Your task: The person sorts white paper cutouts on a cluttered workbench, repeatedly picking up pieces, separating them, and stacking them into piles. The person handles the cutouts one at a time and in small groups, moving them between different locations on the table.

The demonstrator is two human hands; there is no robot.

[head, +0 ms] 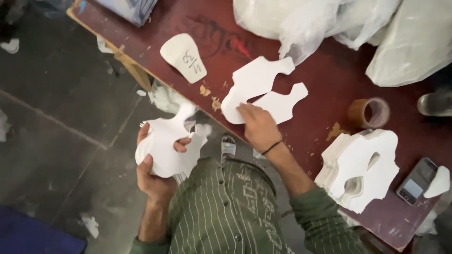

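Left hand (157, 176): we clamp a stack of white cutouts (167, 146), fanned for picking | right hand (258, 127): fingers flat, nothing gripped, pinning the loose cutout (254, 87) left of the tape roll (369, 113) on the surface (325, 70).

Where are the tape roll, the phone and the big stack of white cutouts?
Tape roll (369, 113), head view, on its brown rim.
Phone (416, 180), head view, middle of its screen.
Stack (360, 169), head view, top sheet.

Left hand (157, 162) in closed grip; right hand (256, 127) flat, fingers extended.
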